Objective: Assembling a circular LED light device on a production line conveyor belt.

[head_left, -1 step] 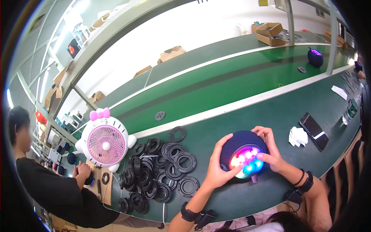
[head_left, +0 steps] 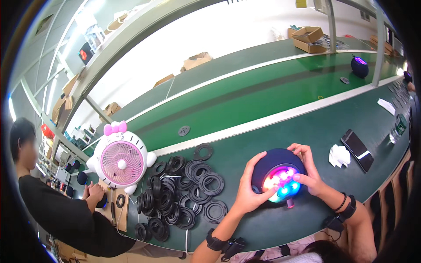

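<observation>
A round dark-blue speaker (head_left: pixel 272 163) lies tilted on the green worktable (head_left: pixel 263 228), its face glowing with pink, green and blue lights. My left hand (head_left: pixel 251 189) grips its left side, thumb over the lit face. My right hand (head_left: pixel 310 174) clasps its right side, with fingers on the top edge and on the lights. Both wrists wear dark bands.
Several black rubber rings (head_left: pixel 182 193) are piled left of the speaker. A pink and white cat-shaped fan (head_left: pixel 122 160) stands beyond them. A black phone (head_left: pixel 357 150) and white tissue (head_left: pixel 338 155) lie right. A second speaker (head_left: pixel 359 65) sits on the green conveyor (head_left: pixel 263 92). A co-worker (head_left: pixel 57 215) sits far left.
</observation>
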Motion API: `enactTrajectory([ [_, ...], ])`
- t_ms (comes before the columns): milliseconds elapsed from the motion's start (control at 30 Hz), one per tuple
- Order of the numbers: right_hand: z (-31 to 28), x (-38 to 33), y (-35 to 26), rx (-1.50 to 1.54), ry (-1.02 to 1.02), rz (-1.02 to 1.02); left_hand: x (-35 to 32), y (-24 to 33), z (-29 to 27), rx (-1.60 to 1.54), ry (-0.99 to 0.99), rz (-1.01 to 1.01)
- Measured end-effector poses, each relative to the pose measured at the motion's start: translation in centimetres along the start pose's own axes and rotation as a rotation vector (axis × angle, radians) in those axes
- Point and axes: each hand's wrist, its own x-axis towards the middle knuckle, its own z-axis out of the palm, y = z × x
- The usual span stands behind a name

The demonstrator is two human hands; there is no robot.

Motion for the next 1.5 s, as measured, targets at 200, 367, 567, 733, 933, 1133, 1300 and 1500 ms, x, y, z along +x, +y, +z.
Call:
enactTrajectory([
  [200, -0.4, 0.2, 0.0, -0.027, 0.02, -0.042, 0.2, 0.1, 0.3, 0.055, -0.026, 0.016],
  [367, -0.2, 0.6, -1.5, -0.219, 0.165, -0.187, 0.1, 0.0, 0.6, 0.083, -0.018, 0.076],
  [567, 7.0, 3.6, -10.1, 0.126, -0.374, -0.321, -0.7, -2.3, -1.4, -0.102, 0.072, -0.035],
  [733, 11.7, 5.2, -13.2, 0.587, -0.651, -0.482, 0.7, -3.1, 0.3, -0.101, 0.021, 0.008],
  [933, 13.0, 4.4, -12.8, 0.594, -0.572, -0.523, 0.3, -1.7, 0.4, -0.001, 0.037, 0.039],
  [1133, 13.4, 4.0, -13.2, 0.527, -0.543, -0.479, 0.5, -1.4, 0.7, -0.041, 0.025, 0.025],
  [1300, 13.6, 4.4, -13.8, 0.44, -0.524, -0.478, -0.1, -1.7, -0.2, -0.055, 0.046, 0.002],
  [1500, 12.9, 4.7, -14.0, 0.361, -0.493, -0.474, 0.0, -1.7, 0.3, -0.09, 0.038, -0.009],
])
